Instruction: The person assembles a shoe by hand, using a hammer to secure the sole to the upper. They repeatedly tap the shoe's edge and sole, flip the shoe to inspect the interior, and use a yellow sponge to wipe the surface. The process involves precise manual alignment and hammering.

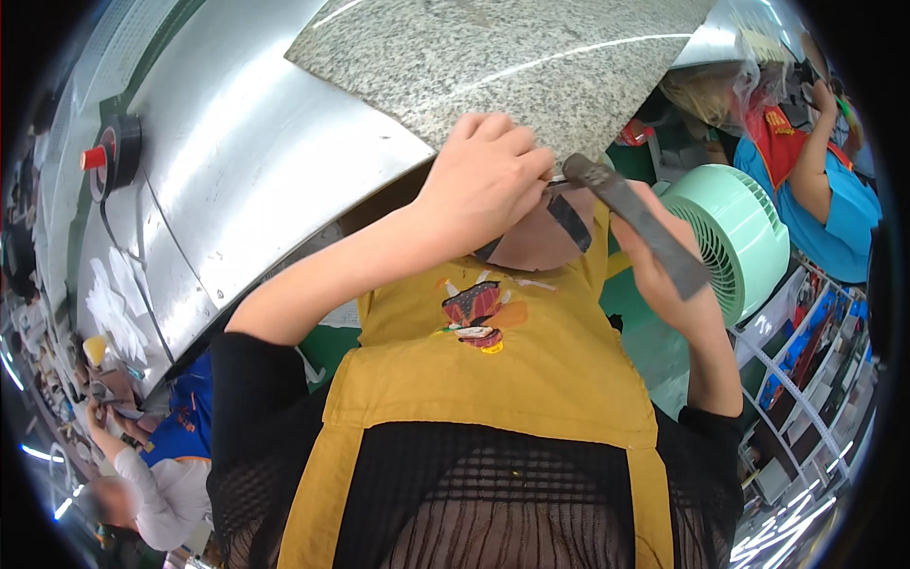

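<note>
Both hands are raised in front of my yellow apron (493, 379). My left hand (483, 180) is closed, its fingertips pinching the upper end of a dark grey flat strip (633, 220). A short black flap (570, 224) hangs below that pinch. My right hand (664, 280) grips the strip's lower end from underneath, next to the fan. The strip runs slanted between the two hands. What it is made of I cannot tell.
A speckled granite slab (512, 57) lies on a steel worktop (246, 161). A black tape roll (118, 152) with a red core sits at the left. A mint-green fan (744, 237) stands at the right. One person (825, 199) works at the upper right, another (161, 474) at the lower left.
</note>
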`<action>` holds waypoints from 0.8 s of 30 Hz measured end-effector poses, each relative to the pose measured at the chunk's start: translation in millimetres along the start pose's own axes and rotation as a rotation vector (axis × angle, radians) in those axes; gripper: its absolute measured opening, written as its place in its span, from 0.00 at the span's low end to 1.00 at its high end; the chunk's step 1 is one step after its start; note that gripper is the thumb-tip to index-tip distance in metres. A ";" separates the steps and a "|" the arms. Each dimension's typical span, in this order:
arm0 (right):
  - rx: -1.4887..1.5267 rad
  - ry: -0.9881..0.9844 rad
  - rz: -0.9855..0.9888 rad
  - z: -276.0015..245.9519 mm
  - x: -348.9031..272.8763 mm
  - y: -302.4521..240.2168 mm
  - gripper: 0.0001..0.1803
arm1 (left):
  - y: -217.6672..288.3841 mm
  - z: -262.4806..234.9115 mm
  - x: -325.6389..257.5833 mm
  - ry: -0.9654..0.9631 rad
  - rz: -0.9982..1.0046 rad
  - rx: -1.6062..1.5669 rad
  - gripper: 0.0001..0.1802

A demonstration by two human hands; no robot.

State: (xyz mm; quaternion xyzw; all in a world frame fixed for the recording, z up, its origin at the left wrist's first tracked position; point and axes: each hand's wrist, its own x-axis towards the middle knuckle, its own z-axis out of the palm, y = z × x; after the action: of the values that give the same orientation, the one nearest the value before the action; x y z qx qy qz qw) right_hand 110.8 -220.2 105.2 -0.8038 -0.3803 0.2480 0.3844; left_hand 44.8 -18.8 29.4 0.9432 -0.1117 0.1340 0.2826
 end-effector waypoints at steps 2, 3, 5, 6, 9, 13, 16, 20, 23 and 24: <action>-0.023 -0.004 0.026 0.7 -0.8 5.8 0.08 | -2.5 -2.7 -5.9 -0.008 -0.010 -0.029 0.05; -0.010 -0.015 0.031 0.6 -0.9 6.5 0.08 | -3.2 -4.4 -8.4 -0.011 -0.015 -0.040 0.06; 0.023 -0.051 0.020 -3.3 1.2 5.3 0.08 | -1.9 -2.7 -11.0 0.018 -0.006 -0.031 0.07; 0.028 -0.057 0.000 -5.2 2.7 2.6 0.08 | -1.1 1.2 -13.2 0.051 0.009 -0.012 0.08; -0.002 -0.070 -0.046 -6.4 4.3 -2.2 0.09 | -1.5 6.1 -17.8 0.118 0.092 0.061 0.10; -0.125 -0.178 0.016 -3.6 4.1 5.2 0.11 | 1.3 4.7 -16.9 0.133 0.185 0.131 0.12; -0.068 -0.136 -0.068 -10.5 11.3 0.6 0.13 | -0.3 6.5 -14.8 0.169 0.227 0.159 0.07; -0.165 -0.105 -0.074 -5.9 5.9 0.9 0.14 | 2.9 -1.2 -15.8 0.049 0.116 0.099 0.11; -0.102 -0.211 0.081 -3.6 6.2 3.9 0.16 | -3.1 -10.2 -16.5 -0.042 -0.026 -0.084 0.06; -0.082 -0.205 0.069 -3.4 5.8 5.2 0.16 | -4.0 -9.2 -16.1 -0.030 0.006 -0.079 0.07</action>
State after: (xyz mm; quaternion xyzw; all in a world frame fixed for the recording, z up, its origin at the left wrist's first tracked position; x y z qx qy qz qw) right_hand 118.7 -219.2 102.4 -0.8020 -0.3993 0.3262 0.3015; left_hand 29.1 -8.2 29.7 0.9329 -0.1239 0.1162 0.3174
